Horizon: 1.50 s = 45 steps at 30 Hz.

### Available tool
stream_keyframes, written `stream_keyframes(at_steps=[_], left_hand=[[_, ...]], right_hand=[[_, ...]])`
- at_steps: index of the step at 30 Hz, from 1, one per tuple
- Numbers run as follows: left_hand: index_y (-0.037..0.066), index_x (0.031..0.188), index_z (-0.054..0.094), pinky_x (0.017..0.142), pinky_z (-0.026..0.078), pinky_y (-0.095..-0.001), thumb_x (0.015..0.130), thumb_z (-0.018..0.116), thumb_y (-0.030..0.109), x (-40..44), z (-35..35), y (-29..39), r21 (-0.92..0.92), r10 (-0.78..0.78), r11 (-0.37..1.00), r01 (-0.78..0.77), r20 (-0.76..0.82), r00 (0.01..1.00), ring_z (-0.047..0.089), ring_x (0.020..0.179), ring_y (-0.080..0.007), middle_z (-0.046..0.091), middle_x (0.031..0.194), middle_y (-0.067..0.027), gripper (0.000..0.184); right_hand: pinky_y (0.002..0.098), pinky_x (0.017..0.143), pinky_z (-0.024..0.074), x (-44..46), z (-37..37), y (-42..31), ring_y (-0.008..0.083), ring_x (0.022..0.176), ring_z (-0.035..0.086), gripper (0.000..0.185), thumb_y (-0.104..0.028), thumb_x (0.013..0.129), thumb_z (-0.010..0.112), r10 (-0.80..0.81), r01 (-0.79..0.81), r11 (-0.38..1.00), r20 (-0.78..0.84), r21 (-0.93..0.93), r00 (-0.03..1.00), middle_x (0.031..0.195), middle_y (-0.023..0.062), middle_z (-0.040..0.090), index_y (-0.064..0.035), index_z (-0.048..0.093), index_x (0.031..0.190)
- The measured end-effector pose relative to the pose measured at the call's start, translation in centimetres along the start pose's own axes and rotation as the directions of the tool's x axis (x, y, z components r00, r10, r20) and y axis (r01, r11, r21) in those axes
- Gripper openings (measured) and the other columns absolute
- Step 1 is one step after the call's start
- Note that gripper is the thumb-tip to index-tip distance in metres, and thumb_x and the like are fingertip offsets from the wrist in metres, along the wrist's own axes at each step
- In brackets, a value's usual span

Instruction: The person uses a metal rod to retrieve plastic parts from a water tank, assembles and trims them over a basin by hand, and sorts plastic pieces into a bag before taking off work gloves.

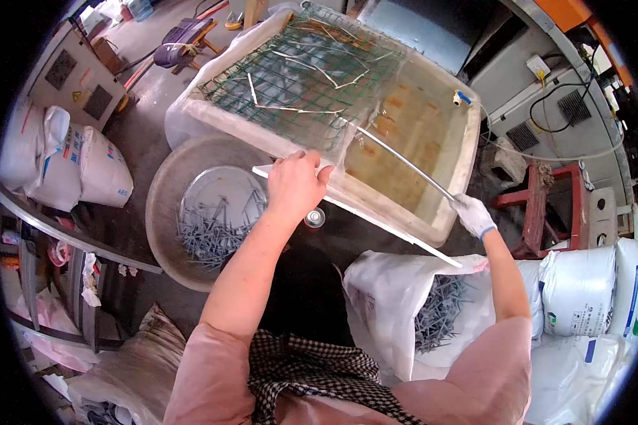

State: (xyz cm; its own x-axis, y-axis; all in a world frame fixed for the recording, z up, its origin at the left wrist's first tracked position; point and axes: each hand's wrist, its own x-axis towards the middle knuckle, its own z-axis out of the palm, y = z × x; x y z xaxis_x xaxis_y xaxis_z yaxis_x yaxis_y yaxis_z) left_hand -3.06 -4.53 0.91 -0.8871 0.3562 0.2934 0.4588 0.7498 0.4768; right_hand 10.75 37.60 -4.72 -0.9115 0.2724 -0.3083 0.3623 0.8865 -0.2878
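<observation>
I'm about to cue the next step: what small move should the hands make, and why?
Probably ease the metal rod back slightly with the right hand, which grips it: the rod's far end appears close to a bent white strip over the green mesh, but contact is unclear, so a gentle pull might show whether they are caught together.

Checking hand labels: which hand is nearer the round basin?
Left. The left hand is just right of the round basin; the gloved right hand is much farther right, holding a metal rod.
</observation>
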Motion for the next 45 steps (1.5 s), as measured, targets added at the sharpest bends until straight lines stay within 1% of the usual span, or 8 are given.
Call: stream_keyframes(at_steps=[6,15,18,26,38,40,41,45], left_hand=[[0.006,0.079,0.062,0.069,0.049,-0.0426,0.081,0.071,0.028,0.1,0.2,0.3,0.008,0.024,1.0,-0.024,-0.043,0.999,0.064,0.073,-0.0311,0.065,0.074,-0.0109,0.024],[0.006,0.079,0.062,0.071,0.049,-0.042,0.082,0.069,0.027,0.2,0.1,0.2,0.019,0.016,1.0,-0.015,-0.047,0.999,0.064,0.072,-0.0301,0.066,0.077,-0.0098,0.023],[0.006,0.078,0.062,0.072,0.048,-0.0417,0.082,0.069,0.027,0.5,0.3,0.4,0.001,0.018,1.0,-0.018,-0.075,0.997,0.064,0.071,-0.0296,0.066,0.076,-0.0092,0.022],[0.006,0.077,0.062,0.072,0.048,-0.0418,0.083,0.069,0.027,0.4,0.4,0.5,-0.008,0.016,1.0,-0.017,-0.094,0.995,0.064,0.073,-0.0296,0.066,0.076,-0.0092,0.023],[0.006,0.076,0.061,0.071,0.047,-0.0424,0.084,0.068,0.028,0.3,0.1,0.4,-0.004,0.005,1.0,-0.006,-0.046,0.999,0.063,0.071,-0.0319,0.065,0.075,-0.0101,0.024],[0.006,0.076,0.061,0.071,0.047,-0.0425,0.084,0.068,0.028,0.4,0.0,0.4,0.002,0.011,1.0,-0.011,-0.047,0.999,0.063,0.071,-0.032,0.064,0.075,-0.01,0.024],[0.006,0.076,0.061,0.071,0.047,-0.0425,0.084,0.068,0.028,0.4,0.0,0.4,0.007,0.015,1.0,-0.015,-0.047,0.999,0.062,0.071,-0.0321,0.064,0.075,-0.01,0.025],[0.006,0.076,0.061,0.072,0.047,-0.0431,0.084,0.068,0.028,0.4,0.0,0.3,-0.016,0.017,1.0,-0.018,-0.063,0.998,0.062,0.071,-0.0323,0.064,0.074,-0.0101,0.024]], right_hand=[[0.036,0.082,0.0491,-4.0,1.9,2.7,0.0318,0.089,0.065,0.031,-0.024,0.092,0.059,-0.02,0.037,0.94,-0.052,0.34,0.998,0.097,0.0236,0.066,-0.0006,0.064,0.112],[0.0367,0.086,0.0487,2.2,4.7,0.6,0.037,0.1,0.063,0.036,-0.027,0.092,0.057,-0.095,0.113,0.982,-0.12,0.151,0.988,0.104,0.0253,0.064,-0.0023,0.062,0.117],[0.0388,0.087,0.0483,2.4,3.5,-3.8,0.0374,0.103,0.062,0.04,-0.033,0.092,0.055,0.093,-0.102,0.969,0.048,0.227,0.994,0.105,0.025,0.064,-0.0032,0.062,0.118],[0.0398,0.088,0.0467,3.1,2.9,-7.6,0.0378,0.104,0.061,0.042,-0.036,0.093,0.054,-0.033,0.047,0.973,-0.063,0.226,0.997,0.106,0.023,0.065,-0.0039,0.062,0.119],[0.0414,0.079,0.0485,1.1,4.2,-4.8,0.0416,0.092,0.061,0.037,-0.034,0.093,0.053,0.22,-0.185,0.946,-0.106,0.266,0.97,0.099,0.026,0.064,-0.0044,0.064,0.112],[0.0412,0.08,0.0484,3.5,3.7,-5.4,0.0395,0.092,0.062,0.039,-0.035,0.093,0.054,0.126,-0.098,0.959,-0.089,0.267,0.988,0.097,0.0249,0.065,-0.005,0.062,0.117],[0.0339,0.057,0.0466,6.0,5.3,-3.7,0.0175,0.057,0.053,0.039,-0.035,0.093,0.055,0.052,-0.001,0.95,-0.156,0.311,0.986,0.066,0.0081,0.055,-0.007,0.062,0.12],[0.033,0.079,0.0475,9.4,3.3,-7.9,0.0224,0.085,0.062,0.043,-0.034,0.092,0.055,0.132,-0.127,0.922,0.012,0.365,0.991,0.092,0.0162,0.067,-0.0052,0.059,0.124]])
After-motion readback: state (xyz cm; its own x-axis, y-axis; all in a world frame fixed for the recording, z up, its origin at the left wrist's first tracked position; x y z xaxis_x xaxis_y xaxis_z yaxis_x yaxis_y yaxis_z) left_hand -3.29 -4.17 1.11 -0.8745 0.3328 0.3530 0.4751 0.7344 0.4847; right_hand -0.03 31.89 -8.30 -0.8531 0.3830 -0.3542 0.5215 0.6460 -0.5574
